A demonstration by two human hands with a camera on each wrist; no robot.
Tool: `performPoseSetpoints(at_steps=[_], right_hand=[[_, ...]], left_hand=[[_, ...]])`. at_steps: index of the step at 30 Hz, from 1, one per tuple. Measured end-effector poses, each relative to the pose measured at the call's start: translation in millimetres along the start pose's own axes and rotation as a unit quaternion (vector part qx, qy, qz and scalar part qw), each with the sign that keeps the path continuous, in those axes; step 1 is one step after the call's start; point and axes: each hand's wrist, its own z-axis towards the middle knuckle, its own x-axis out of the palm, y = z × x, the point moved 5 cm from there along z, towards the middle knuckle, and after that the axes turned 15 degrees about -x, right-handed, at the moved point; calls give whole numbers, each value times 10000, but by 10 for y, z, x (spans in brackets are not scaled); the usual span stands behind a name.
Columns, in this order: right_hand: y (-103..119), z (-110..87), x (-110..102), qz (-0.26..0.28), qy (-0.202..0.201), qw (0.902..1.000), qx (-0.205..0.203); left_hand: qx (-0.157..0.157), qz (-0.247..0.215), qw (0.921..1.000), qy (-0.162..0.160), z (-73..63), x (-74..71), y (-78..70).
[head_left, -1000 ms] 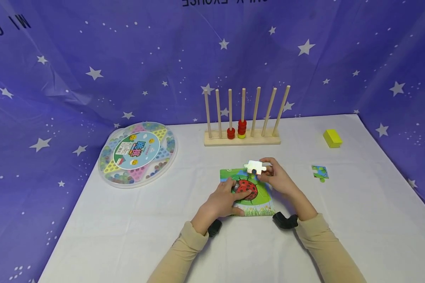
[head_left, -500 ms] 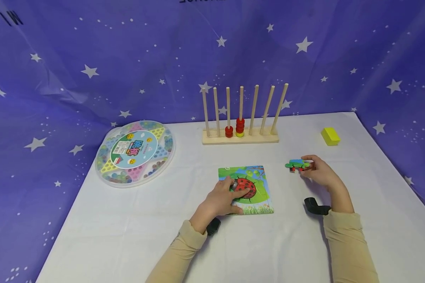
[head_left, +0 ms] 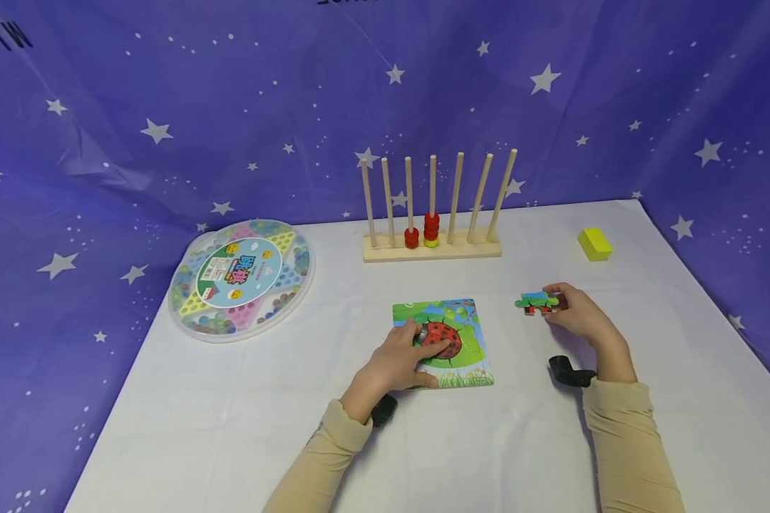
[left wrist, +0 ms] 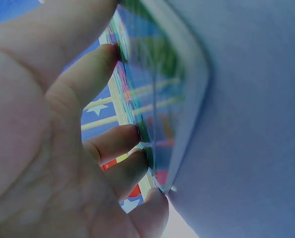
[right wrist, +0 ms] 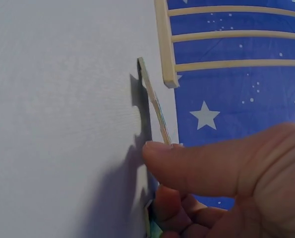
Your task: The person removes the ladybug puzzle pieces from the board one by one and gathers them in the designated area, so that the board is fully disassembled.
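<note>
The ladybug puzzle [head_left: 468,349] is laid flat on the desk [head_left: 282,420], nearly square, with grass and flowers printed along its near edge. The red, black-spotted ladybug on it is headed left, its body set crosswise. The puzzle is touched by the left grip [head_left: 394,360], its fingers spread wide. To the right, apart from the puzzle, a puzzle piece [head_left: 535,300] is pinched by the right grip [head_left: 580,317], narrowed between thumb and fingers. Its long axis is set left to right, a rounded tab pointed left; green and blue are shown, and red and black below. From the right wrist it is seen nearly edge-on. Farther back, a yellow block [head_left: 594,244], a round game box [head_left: 240,274] and a wooden peg rack [head_left: 465,249] are placed.
</note>
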Motion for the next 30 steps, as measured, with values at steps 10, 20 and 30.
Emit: performPoseSetpoints(at_steps=[10, 20, 30], right_hand=[[231, 42, 12, -177, -35, 9997, -138], [994, 285, 801, 82, 401, 9772, -2083], [1247, 397, 1357, -687, 1018, 9695, -2121]], left_hand=[[-80, 252, 9997, -6, 8, 16, -11], [-185, 1294, 9911, -270, -60, 83, -183], [-41, 2029, 9778, -528, -154, 23, -250]])
